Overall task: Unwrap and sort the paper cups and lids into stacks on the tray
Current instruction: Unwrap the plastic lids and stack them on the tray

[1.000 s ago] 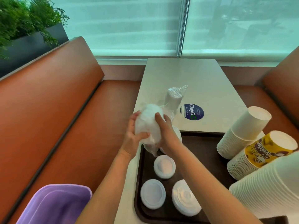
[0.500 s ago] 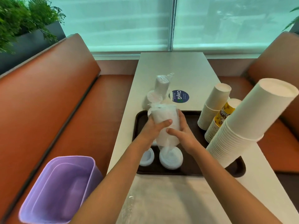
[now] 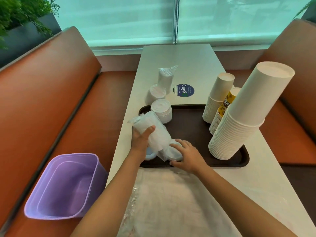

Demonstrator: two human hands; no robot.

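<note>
The wrapped sleeve of lids (image 3: 154, 132), upright between both hands half a second ago, now tilts in the left hand (image 3: 141, 141), whose fingers curl round it, while the right hand (image 3: 185, 153) has dropped to cup the loose lids (image 3: 173, 152) spilling from its open end onto the tray (image 3: 189, 132). Unloading has begun. Beyond the fingertips a finished lid stack (image 3: 161, 111) crowds the corner, cup stacks (image 3: 239, 117) stand right of the right hand, and a purple bin (image 3: 65, 187) waits left.

Purple bin (image 3: 63, 187) on orange bench (image 3: 42, 106) — blue sticker (image 3: 185, 90) on table (image 3: 177, 57).
</note>
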